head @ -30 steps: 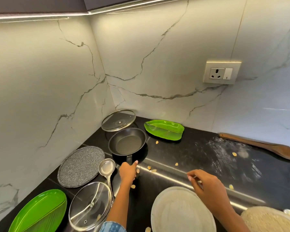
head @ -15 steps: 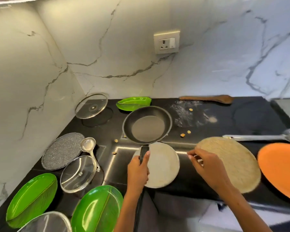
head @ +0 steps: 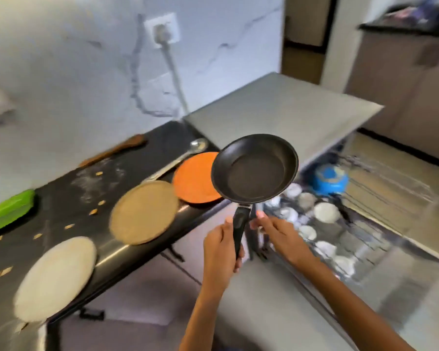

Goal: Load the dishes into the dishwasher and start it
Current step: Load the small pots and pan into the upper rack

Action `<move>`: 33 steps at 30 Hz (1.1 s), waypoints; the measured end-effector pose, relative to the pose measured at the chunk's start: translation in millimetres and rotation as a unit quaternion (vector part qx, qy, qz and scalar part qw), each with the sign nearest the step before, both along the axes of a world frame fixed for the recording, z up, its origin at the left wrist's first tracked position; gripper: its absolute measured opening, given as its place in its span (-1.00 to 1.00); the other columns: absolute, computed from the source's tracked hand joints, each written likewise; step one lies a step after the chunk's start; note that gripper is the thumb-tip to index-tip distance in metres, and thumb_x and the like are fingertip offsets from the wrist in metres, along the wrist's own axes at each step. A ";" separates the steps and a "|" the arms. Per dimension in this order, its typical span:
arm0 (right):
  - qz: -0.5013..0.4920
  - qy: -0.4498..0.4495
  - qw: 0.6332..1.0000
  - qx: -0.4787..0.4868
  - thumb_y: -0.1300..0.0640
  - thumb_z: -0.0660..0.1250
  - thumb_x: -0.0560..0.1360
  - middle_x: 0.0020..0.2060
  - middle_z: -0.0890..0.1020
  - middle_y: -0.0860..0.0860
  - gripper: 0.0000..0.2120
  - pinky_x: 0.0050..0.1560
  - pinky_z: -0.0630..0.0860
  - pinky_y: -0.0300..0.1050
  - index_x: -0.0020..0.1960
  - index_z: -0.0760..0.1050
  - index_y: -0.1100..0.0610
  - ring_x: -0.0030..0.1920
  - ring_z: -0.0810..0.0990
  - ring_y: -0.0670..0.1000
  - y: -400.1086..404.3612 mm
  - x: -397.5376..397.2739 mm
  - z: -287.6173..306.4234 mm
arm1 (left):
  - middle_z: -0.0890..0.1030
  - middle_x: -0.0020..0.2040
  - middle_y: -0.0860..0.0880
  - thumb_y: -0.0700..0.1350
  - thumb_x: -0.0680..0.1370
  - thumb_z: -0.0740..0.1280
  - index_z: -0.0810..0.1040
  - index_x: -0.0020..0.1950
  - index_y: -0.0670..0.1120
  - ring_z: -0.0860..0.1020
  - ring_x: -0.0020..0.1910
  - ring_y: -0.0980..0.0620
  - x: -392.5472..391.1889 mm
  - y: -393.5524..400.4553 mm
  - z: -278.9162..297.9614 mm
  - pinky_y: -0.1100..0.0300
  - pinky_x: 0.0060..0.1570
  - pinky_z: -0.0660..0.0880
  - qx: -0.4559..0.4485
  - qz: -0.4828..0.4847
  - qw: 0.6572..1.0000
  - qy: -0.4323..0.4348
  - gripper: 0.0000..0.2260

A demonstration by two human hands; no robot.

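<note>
Pan [head: 255,171] handle gripped in left hand [head: 221,245]; right hand [head: 280,233] fingers loose, holding nothing.

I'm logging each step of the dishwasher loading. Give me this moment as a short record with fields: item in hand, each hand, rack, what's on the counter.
item in hand: black frying pan, held level in the air
left hand: grips the pan handle
right hand: beside the handle, fingers loosely out, holding nothing
dishwasher rack: pulled out, holds white cups and a blue bowl
counter: orange plate, two round boards, ladle, crumbs
</note>
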State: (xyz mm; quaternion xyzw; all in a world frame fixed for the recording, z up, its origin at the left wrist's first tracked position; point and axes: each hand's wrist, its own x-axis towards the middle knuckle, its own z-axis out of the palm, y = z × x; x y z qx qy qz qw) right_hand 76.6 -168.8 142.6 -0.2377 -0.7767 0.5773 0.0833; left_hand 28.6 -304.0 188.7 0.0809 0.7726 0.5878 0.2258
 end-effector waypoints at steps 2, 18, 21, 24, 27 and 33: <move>-0.053 0.020 0.995 -0.083 -0.37 0.10 0.42 -0.16 0.68 0.05 -0.38 0.09 0.51 -0.09 -0.11 0.60 0.15 -0.10 0.62 0.00 30.0 26.2 -8.5 | 0.43 -0.57 -0.10 0.06 0.66 0.07 0.44 -0.38 -0.17 0.31 -0.67 0.03 22.9 43.6 -7.4 0.32 -0.64 0.19 0.005 -0.056 0.998 -0.025 -0.51; -0.449 0.011 0.857 -0.253 0.38 0.14 0.53 -0.45 0.44 0.13 -0.83 -0.55 0.49 -0.17 -0.21 0.35 0.22 -0.53 0.45 -0.01 260.7 93.9 -143.9 | 0.54 -0.29 0.08 0.03 0.62 0.14 0.44 -0.14 -0.01 0.48 -0.33 0.14 17.3 249.8 -190.0 0.30 -0.34 0.33 -0.150 -0.366 0.854 0.338 -0.79; -0.446 -0.079 0.885 -0.109 0.34 0.16 0.53 -0.40 0.47 0.13 -0.92 -0.57 0.44 -0.19 -0.04 0.38 0.20 -0.53 0.45 -0.04 293.7 97.6 -176.1 | 0.59 0.00 -0.03 0.08 0.63 0.04 0.49 0.13 -0.09 0.55 -0.01 -0.01 -5.7 260.3 -255.2 0.10 -0.01 0.50 -0.187 -0.411 0.789 0.418 -0.66; -0.401 -0.149 0.904 -0.001 0.27 0.19 0.54 -0.27 0.54 0.12 -0.82 -0.43 0.54 -0.06 0.13 0.37 0.14 -0.41 0.50 0.01 312.3 90.2 -204.9 | 0.49 0.31 -0.18 0.14 0.64 -0.07 0.43 0.34 -0.17 0.46 0.31 -0.16 -17.1 256.8 -314.6 -0.07 0.33 0.36 -0.250 -0.442 0.733 0.452 -0.48; -0.375 -0.213 0.897 0.102 0.21 0.21 0.54 -0.03 0.54 0.19 -0.70 -0.15 0.53 0.02 0.27 0.35 0.21 -0.14 0.56 0.14 317.4 74.9 -232.1 | 0.43 0.35 -0.26 0.10 0.66 -0.11 0.49 0.29 -0.25 0.38 0.36 -0.21 -17.1 251.9 -342.1 0.05 0.44 0.09 -0.246 -0.458 0.725 0.451 -0.44; -0.377 -0.292 0.858 0.191 0.20 0.13 0.56 0.11 0.38 0.20 -0.52 -0.25 0.39 0.00 0.45 0.10 0.17 -0.10 0.55 0.26 315.5 45.9 -268.0 | 0.40 0.38 -0.26 0.06 0.66 -0.10 0.52 0.27 -0.26 0.26 0.41 -0.14 -18.1 252.0 -348.2 0.12 0.44 0.00 -0.209 -0.439 0.727 0.484 -0.45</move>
